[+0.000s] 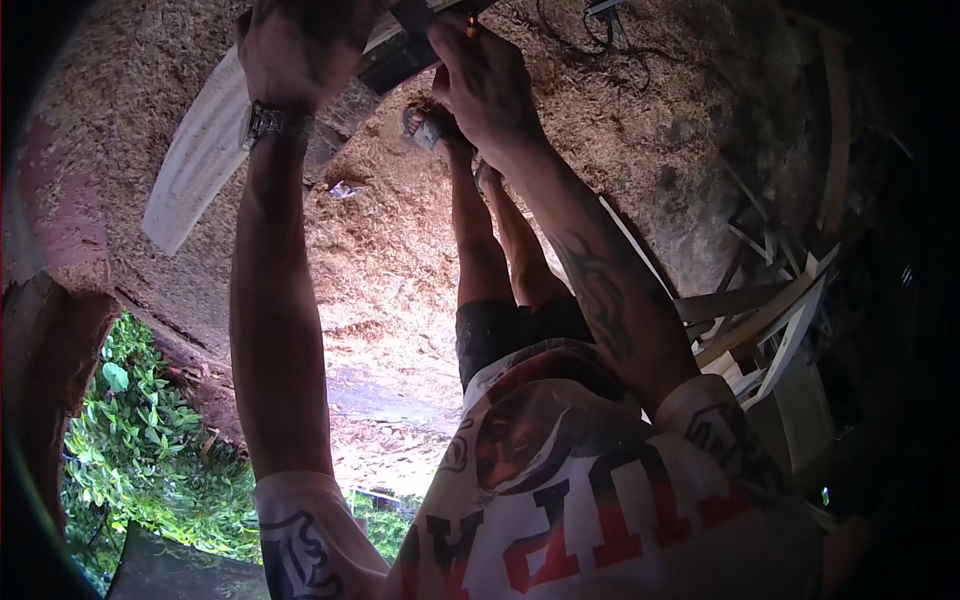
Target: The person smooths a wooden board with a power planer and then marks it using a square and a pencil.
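My left hand, with a metal-banded watch at the wrist, is closed at the top edge of the view, over a pale wooden board. The board slants down to the left from under it; what the fingers grip is hidden. My right hand is closed beside a dark flat piece lying between the hands. From its curled fingers sticks a thin, yellow-orange pencil. The board and the dark piece run partly out of view at the top.
Wood shavings cover the ground, with a small scrap on it. Dark cables lie at the top. Offcuts and strips of wood are piled at right. A wooden post and green plants are at left.
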`<action>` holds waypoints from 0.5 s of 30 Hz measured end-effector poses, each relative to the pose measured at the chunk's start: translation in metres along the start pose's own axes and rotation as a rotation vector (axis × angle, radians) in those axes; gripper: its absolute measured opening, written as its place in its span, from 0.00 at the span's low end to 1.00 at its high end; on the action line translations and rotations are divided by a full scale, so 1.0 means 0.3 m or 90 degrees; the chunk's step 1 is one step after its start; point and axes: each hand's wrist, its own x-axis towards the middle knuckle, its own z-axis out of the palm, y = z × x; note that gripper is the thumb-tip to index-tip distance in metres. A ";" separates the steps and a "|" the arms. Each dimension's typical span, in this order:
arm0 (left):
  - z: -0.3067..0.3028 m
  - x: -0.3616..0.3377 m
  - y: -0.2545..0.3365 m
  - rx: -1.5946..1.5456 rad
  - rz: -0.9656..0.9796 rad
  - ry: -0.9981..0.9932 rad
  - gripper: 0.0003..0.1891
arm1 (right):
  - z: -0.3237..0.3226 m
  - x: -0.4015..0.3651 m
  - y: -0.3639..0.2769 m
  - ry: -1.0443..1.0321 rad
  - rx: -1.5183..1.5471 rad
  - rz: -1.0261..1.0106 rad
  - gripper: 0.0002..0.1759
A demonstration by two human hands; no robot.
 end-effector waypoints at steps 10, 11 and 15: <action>0.028 0.002 -0.022 -0.027 0.056 0.041 0.39 | -0.008 0.001 -0.016 -0.022 -0.039 -0.098 0.18; 0.015 0.003 -0.007 -0.029 0.030 0.019 0.39 | -0.008 0.001 -0.018 -0.017 -0.039 -0.098 0.18; 0.023 0.003 -0.013 -0.056 0.027 0.014 0.38 | -0.006 0.001 -0.009 -0.007 -0.037 -0.115 0.18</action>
